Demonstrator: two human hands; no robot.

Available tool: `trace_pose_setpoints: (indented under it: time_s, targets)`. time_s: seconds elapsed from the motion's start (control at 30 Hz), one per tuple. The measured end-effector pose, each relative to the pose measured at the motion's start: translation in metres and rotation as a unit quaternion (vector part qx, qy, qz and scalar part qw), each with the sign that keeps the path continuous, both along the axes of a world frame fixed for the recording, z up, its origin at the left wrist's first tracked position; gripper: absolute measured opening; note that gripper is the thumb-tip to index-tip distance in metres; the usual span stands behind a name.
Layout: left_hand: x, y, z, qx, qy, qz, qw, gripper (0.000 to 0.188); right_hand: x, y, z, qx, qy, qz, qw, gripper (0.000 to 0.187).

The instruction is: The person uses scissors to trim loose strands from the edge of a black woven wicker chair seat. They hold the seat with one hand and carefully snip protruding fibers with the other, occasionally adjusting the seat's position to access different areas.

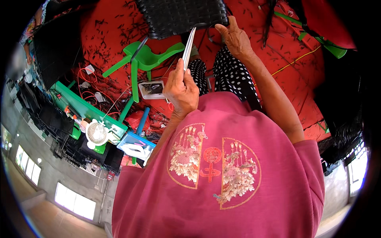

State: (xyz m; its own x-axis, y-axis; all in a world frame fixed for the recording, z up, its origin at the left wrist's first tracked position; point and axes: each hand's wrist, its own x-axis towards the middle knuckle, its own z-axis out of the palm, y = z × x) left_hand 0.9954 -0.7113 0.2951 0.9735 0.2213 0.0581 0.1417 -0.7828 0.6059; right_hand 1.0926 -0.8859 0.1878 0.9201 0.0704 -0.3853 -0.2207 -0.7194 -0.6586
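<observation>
A black woven piece (182, 18), with wide strips crossing over and under, hangs at the top centre above my knees. My right hand (238, 41) grips its lower right corner between thumb and fingers. Closed around a long, tapering silvery metal tool (189, 47), my left hand (182, 89) is below the piece, in front of my body. The tip of that tool meets the lower edge of the weave. Whether it passes under a strip is too small to tell. A loose dark strip end (139, 49) dangles from the piece's left side.
A green plastic stool (149, 57) stands left of my knees, beside a white tray (152, 90) with dark items. Black scraps litter the red floor covering (107, 23). Left are a green table (85, 105), a white fan (96, 133), a blue bin (135, 144) and red cables.
</observation>
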Motion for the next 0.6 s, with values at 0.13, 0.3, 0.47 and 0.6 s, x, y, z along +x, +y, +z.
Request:
trace_pose_setpoints:
  time_s: [0.13, 0.3, 0.47, 0.6]
  targets:
    - [0.003, -0.02, -0.001, 0.045, -0.004, 0.008, 0.999, 0.036, 0.005, -0.002, 0.011, -0.002, 0.036, 0.024, 0.999, 0.06]
    - [0.004, -0.035, 0.005, 0.057, 0.005, 0.019, 0.998, 0.036, 0.008, -0.006, 0.015, 0.02, 0.034, 0.045, 0.998, 0.058]
    - [-0.001, -0.045, 0.01, -0.197, 0.072, 0.184, 0.96, 0.032, 0.013, -0.007, 0.014, 0.037, 0.041, 0.06, 0.997, 0.056]
    - [-0.004, -0.04, 0.024, -0.185, 0.099, 0.188, 0.959, 0.03, 0.016, -0.01, 0.016, 0.055, 0.047, 0.063, 0.995, 0.057]
